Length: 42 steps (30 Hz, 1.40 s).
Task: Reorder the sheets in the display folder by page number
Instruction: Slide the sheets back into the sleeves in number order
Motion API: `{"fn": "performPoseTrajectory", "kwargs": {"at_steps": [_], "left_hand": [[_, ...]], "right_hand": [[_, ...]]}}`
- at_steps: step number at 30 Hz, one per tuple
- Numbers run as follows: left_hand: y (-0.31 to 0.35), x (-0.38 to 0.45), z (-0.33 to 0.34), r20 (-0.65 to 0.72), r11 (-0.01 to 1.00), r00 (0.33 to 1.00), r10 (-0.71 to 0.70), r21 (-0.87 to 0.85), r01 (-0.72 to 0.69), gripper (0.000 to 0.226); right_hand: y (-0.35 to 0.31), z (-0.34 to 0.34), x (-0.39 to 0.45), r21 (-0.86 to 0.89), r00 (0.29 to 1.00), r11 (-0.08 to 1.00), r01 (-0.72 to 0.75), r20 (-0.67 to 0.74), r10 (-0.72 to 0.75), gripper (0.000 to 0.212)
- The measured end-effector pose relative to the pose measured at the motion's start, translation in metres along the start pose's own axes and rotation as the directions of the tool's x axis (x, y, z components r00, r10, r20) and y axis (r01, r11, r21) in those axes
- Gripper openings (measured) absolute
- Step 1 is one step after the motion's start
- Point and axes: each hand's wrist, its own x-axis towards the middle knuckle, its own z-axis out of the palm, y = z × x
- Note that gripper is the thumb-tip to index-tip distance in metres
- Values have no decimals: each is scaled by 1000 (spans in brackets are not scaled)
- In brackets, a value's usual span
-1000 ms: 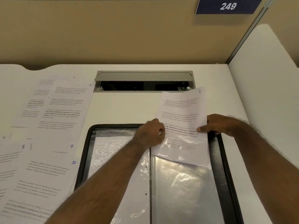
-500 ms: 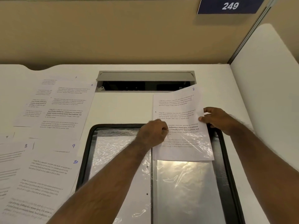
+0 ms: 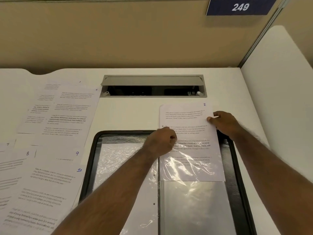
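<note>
Left hand fist-curled, pinching sleeve mouth at folder 12 o'clock; right hand pinches sheet edge at 3 o'clock.

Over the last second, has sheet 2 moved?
Yes. Sheet 2 slid toward the person, deeper into the sleeve; its top edge, earlier touching the cable slot, now lies clear of it.

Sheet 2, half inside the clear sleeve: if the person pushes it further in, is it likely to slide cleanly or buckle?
Sheet 2 looks thin and floppy, so it may buckle if pushed from its top edge. The clear sleeve is crinkled and could catch its lower corners. The right hand pinching one edge and the left hand gripping at the sleeve's mouth probably help.
</note>
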Motion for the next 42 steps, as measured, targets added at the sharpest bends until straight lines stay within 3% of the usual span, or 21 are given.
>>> {"fn": "performPoseTrajectory", "kwargs": {"at_steps": [3,6,13,15,18,21,23,26,31,35,42], "left_hand": [[-2,-1,0,-16,1000,1000,-1,-12,1,14],[-4,-1,-2,-64,1000,998,0,6,1,15],[-3,-1,-2,-87,1000,996,-14,14,16,14],[-2,-1,-2,-68,1000,998,-7,-4,7,14],[1,-1,-2,-22,1000,1000,12,-24,-12,16],[3,-2,-2,-7,1000,1000,20,-18,-20,17],[2,-2,-3,-13,1000,1000,19,-23,-19,16],[1,-2,-4,-30,999,1000,8,-47,-10,15],[0,-1,-2,-92,999,995,-36,-44,32,16],[2,0,-1,-101,999,994,-40,-40,37,16],[3,0,-1,-100,998,994,-43,-39,39,16]], "right_hand": [[-2,4,2,-6,1000,1000,3,17,-3,22],[2,-2,-1,43,984,999,-26,178,18,7],[10,-27,-5,-145,866,989,36,498,42,39],[10,-25,-4,-126,892,989,71,452,-6,50],[5,-11,-2,18,973,993,116,198,-117,42],[0,3,2,24,980,979,201,-8,-201,36],[-1,7,2,-3,975,977,213,-65,-213,34],[-3,9,1,-12,971,971,237,-6,-237,26],[-6,-6,-4,-99,937,957,274,251,-242,22],[-7,-12,-10,-146,885,959,243,438,-157,17],[-10,0,-15,-254,898,925,281,410,-161,11]]}}
